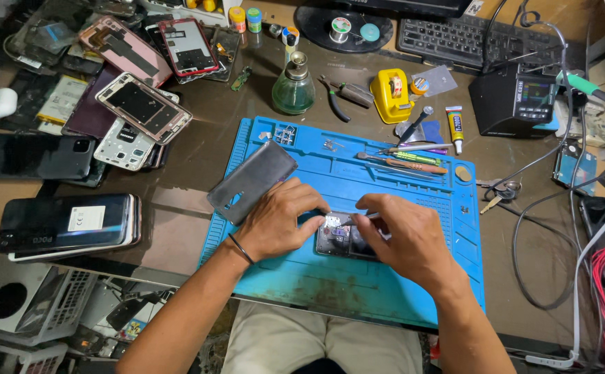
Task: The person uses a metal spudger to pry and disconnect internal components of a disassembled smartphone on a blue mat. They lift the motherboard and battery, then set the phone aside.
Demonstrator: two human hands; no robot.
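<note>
Opened phone (344, 239) lies flat on the blue mat (358, 291), near the mat's middle, back cover off, innards showing. Both your hands are on it.

Your left hand (278, 221) is curled over the phone's left end, fingertips pressing it down on the mat; a thin bangle sits at that wrist. Closed lightly on the phone, not lifting it.

Your right hand (406, 232) covers the phone's right end. Thumb and forefinger are pinched on a slim metal tool (370, 216), tip aimed at the phone's top edge by a small bright part. Whether it is tweezers or a driver, cannot tell.

Grey back cover (253, 181) lies tilted on the mat's upper left corner, partly off the edge, just beside your left hand.

Along the mat's top tray: a row of small tools (410, 161), and loose screws to their left.

Beyond the mat, on the brown table (199, 145): green glass bottle (293, 88), pliers (342, 93), yellow tape holder (390, 93), glue tube (455, 128). Further right, a black station with a lit screen (517, 102) and a tangle of cables (545, 235). Keyboard (472, 38) at the far edge.

Left side: a heap of stripped phones and frames (136, 104), and two dark phones (67, 221) stacked nearer you.
</note>
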